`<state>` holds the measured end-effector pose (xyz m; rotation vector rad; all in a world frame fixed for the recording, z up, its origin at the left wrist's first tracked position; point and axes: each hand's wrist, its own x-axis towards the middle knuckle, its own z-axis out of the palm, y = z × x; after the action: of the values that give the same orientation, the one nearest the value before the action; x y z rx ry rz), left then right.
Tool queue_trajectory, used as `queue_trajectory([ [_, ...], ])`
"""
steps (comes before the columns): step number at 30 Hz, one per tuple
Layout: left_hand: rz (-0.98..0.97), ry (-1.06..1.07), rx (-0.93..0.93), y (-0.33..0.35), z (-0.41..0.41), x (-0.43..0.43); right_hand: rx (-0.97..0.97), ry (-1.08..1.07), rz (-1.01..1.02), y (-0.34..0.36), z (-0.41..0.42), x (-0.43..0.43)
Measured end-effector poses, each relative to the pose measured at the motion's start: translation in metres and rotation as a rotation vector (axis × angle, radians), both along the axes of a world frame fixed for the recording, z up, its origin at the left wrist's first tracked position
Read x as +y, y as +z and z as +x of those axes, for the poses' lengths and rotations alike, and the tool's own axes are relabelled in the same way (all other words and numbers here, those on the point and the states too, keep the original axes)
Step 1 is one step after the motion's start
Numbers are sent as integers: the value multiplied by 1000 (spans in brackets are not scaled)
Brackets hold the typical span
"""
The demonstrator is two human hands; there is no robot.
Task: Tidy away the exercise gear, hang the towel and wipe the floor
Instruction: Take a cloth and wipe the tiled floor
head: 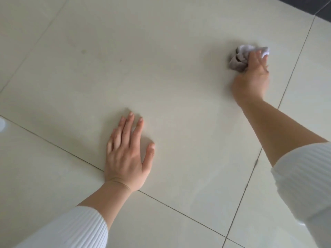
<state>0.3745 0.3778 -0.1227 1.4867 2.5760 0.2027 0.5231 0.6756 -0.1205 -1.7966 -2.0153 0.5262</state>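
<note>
Pale tiled floor (pixel 170 77), viewed from above. Thin dark grout lines across the near part and down the right side.

Left grip (pixel 125 154): flat on the floor, palm down. Fingers straight and a little spread, thumb out to the right. Nothing in it. Heel of the palm over the grout line slanting from the left edge toward the lower right.

Right grip (pixel 252 76): stretched toward the far right of the floor, slightly blurred. Clamped on a crumpled cloth (pixel 238 59), fingers bent over its top. Thumb not visible.

Cloth: grey wad with a white part on the far side, pressed to the floor under the fingers. Bulges out beyond the fingertips and to the left of the knuckles. Left of the grout line down the right side, not touching it. On the same large tile as the left grip's fingers, well apart from them.

White ribbed sleeves: left sleeve (pixel 71 230) at the lower left corner, right sleeve (pixel 304 176) at the right edge. Bare forearms beyond both.

Small dark speck (pixel 120 60) on the tile, well left of the cloth. Dark strip (pixel 318 4) at the far right corner of the floor.
</note>
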Motion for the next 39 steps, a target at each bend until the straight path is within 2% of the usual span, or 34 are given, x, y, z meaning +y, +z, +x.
queue_trajectory([
  [3,-2,-3,1,0,-1,0,50,197,12,-1,-34,-28],
  [7,-8,1,-4,0,0,-1,161,686,-27,-4,-50,-110],
  [11,-5,7,-26,0,-1,1,39,1103,-38,-2,-11,-128],
  [12,-2,8,-25,0,-1,0,5,1103,-1,-1,0,-114],
  [13,2,5,-24,0,-1,0,-13,1006,10,-1,10,-98],
  [17,17,-13,-23,-3,-2,0,-57,222,-45,7,19,-39],
  [19,23,-8,-30,-5,-2,0,-69,74,-61,7,-5,-45],
  [21,31,-10,-37,-7,-2,0,-36,97,-71,4,-31,-71],
  [24,67,-26,-65,-7,-3,1,21,284,-69,2,-46,-126],
  [28,124,-46,-181,-4,-5,-1,-19,441,-109,3,-38,-176],
  [34,99,-452,-153,11,-73,0,-13,425,-125,7,-48,-274],
  [39,64,-544,-53,7,-152,-17,5,536,-83,4,-53,-365],
])
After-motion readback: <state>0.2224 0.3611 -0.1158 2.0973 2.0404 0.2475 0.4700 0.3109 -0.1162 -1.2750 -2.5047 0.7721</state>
